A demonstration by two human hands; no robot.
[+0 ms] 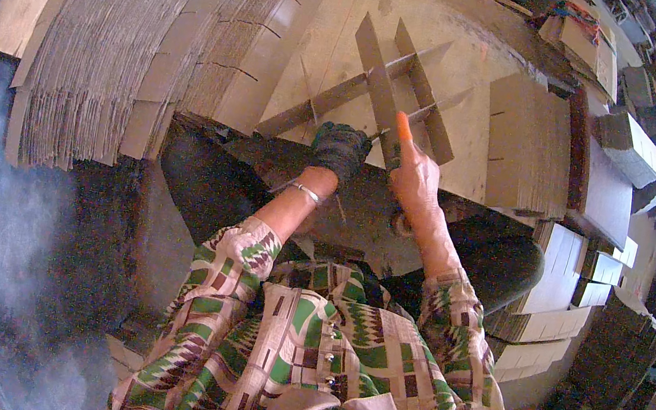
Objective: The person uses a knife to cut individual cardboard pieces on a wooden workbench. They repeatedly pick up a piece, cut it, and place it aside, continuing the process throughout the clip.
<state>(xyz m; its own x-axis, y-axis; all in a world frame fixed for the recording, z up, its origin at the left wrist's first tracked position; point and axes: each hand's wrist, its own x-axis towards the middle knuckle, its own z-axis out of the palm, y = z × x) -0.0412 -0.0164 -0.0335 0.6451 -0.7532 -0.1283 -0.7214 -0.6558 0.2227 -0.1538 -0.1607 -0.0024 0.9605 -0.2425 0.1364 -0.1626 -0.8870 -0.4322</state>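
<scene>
Two hands meet at a slotted cardboard grid [337,98] on the wooden table [329,27]; the right hand [417,178] pinches one long strip [381,90], while the gloved left hand [340,149] hides its fingertips, so I cannot tell its grip.

The left hand [340,149] (dark-gloved) hides whether its fingers grip the cardboard divider [380,85].

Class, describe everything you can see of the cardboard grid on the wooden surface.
The cardboard grid is brown: thin, flat strips stand on edge, crossing one another, apparently interlocked, leaving open cells. It sits aslant on the wooden surface. The right hand holds one long strip's near end; whether the gloved left hand grips it is unclear.
</scene>
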